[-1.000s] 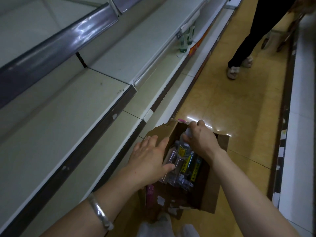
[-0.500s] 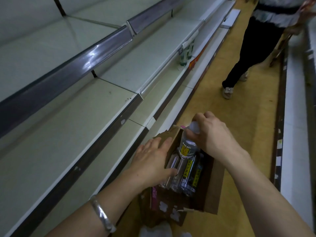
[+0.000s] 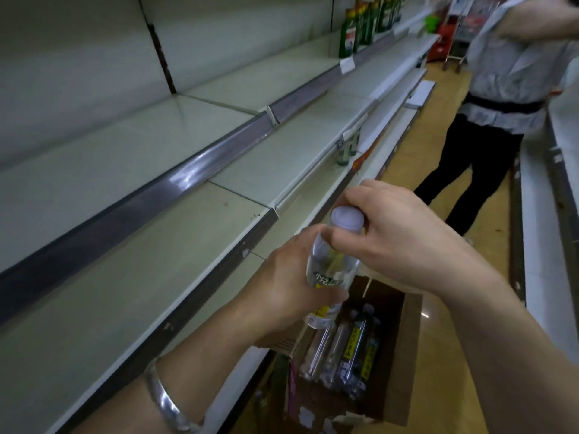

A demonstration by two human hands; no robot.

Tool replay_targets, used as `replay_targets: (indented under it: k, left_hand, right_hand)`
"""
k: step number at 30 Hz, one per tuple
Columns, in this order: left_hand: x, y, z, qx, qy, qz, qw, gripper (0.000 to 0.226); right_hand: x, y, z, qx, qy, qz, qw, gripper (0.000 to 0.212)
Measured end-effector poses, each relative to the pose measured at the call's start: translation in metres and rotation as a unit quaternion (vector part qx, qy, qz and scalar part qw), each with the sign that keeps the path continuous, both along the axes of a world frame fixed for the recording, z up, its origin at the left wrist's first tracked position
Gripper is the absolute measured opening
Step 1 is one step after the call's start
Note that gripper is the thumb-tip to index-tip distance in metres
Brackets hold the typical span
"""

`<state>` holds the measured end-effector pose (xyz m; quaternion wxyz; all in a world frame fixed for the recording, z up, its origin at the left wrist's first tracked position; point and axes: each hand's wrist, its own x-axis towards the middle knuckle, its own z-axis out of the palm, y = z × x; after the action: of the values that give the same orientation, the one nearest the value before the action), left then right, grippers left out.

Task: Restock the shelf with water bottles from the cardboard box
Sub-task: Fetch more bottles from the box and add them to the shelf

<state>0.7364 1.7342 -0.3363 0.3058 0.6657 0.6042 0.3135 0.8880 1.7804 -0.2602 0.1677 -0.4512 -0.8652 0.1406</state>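
- We see a clear plastic water bottle (image 3: 329, 270) with white cap and yellow label, roughly upright, above the box.
- Our brown cardboard box (image 3: 410, 355) sits open on the floor, several bottles (image 3: 341, 355) lying inside.
- Our pale metal shelf (image 3: 131, 286) runs alongside.

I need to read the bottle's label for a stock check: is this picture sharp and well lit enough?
Head view: dim, greenish light; the water bottle in both hands is soft, its label only partly legible; glare streaks the shelf edge strip; the wide lens bends the shelves; the person in the aisle is blurred.

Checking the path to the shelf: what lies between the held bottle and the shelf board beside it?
Only the left hand, gripping the bottle; beyond it the shelf board is bare in the head view.
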Motion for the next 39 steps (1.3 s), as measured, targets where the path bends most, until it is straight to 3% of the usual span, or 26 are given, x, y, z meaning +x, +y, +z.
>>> replay_targets:
  k: [6, 10, 13, 17, 22, 29, 39]
  left_hand:
    - [-0.019, -0.015, 0.034, -0.001, -0.072, 0.039, 0.997, 0.061]
    - [-0.034, -0.032, 0.08, 0.053, -0.087, 0.046, 0.994, 0.059]
    - [-0.045, -0.049, 0.12, 0.112, -0.093, 0.061, 0.987, 0.057]
    - [-0.062, -0.071, 0.162, 0.173, -0.105, 0.088, 0.975, 0.054]
    - [-0.078, -0.101, 0.208, 0.267, -0.094, 0.113, 0.952, 0.045]
    - [-0.096, -0.145, 0.277, 0.383, -0.014, 0.128, 0.915, 0.046]
    - [-0.118, -0.196, 0.335, 0.433, 0.126, 0.193, 0.871, 0.054]
  right_hand:
    - [-0.017, -0.013, 0.03, 0.041, 0.043, 0.046, 0.997, 0.026]
    - [-0.026, -0.026, 0.059, 0.075, 0.176, 0.064, 0.979, 0.027]
    - [-0.031, -0.037, 0.08, 0.079, 0.245, 0.102, 0.961, 0.043]
    - [-0.04, -0.054, 0.094, 0.063, 0.251, 0.149, 0.955, 0.084]
    - [-0.059, -0.067, 0.098, 0.013, 0.25, 0.212, 0.945, 0.113]
    - [-0.12, -0.072, 0.123, 0.129, 0.294, 0.242, 0.916, 0.078]
    - [-0.183, -0.094, 0.176, 0.188, 0.362, 0.308, 0.86, 0.076]
